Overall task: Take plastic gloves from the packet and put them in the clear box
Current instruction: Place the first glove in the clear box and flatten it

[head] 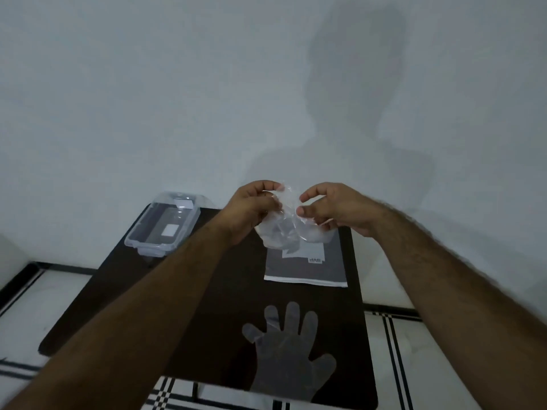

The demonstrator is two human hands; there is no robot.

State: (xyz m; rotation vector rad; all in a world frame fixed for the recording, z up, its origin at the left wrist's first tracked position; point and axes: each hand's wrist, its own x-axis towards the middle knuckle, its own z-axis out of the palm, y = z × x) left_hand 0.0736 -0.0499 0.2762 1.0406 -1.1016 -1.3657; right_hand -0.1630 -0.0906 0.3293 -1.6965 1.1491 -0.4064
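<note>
Both hands are raised above the far part of the dark table [207, 306], pinching a crumpled clear plastic glove [285, 223] between them. My left hand [251, 208] grips its left side and my right hand [331, 207] grips its right side. Beneath them the flat grey-and-white packet [307, 267] lies on the table. A second plastic glove [288, 347] lies spread flat near the table's front edge, fingers pointing away from me. The clear box [162, 223] stands open at the far left corner; I cannot tell whether it holds any gloves.
A white wall rises right behind the table, with my shadow on it. White floor tiles with black stripes [393, 350] surround the table on both sides and in front.
</note>
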